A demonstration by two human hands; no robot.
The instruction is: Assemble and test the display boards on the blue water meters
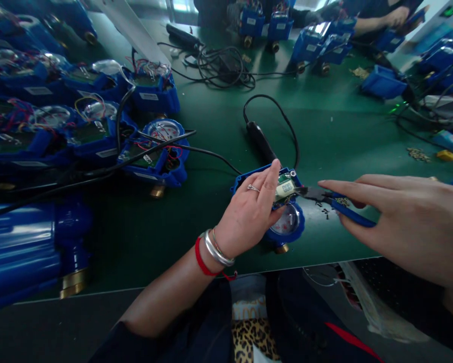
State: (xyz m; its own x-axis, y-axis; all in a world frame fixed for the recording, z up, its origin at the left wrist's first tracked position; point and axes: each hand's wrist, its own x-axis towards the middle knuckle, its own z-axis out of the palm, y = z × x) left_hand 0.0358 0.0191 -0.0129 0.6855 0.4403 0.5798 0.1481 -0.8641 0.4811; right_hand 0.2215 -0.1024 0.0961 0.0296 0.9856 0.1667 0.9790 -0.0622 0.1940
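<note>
My left hand [251, 209] lies over a blue water meter [296, 222] near the table's front edge. Its fingers and thumb grip the meter's open housing and cover much of it. Beside the index finger shows a small circuit board with a display [286, 188]. In my right hand [408, 217] is a pair of blue-handled cutting pliers [347, 209], fingers wrapped round the handles. The pliers' jaw tips point left and reach the board's right edge; whether they touch it I cannot tell. A black-handled tool with a cord [262, 141] lies just behind the meter.
Several open blue meters [154, 171] with loose wires crowd the left side, with black cables [211, 151] running across. A closed blue meter [18, 247] lies front left. Small screws [418, 154] lie at right. Across the table, another person's hand [396, 17] is at a blue meter.
</note>
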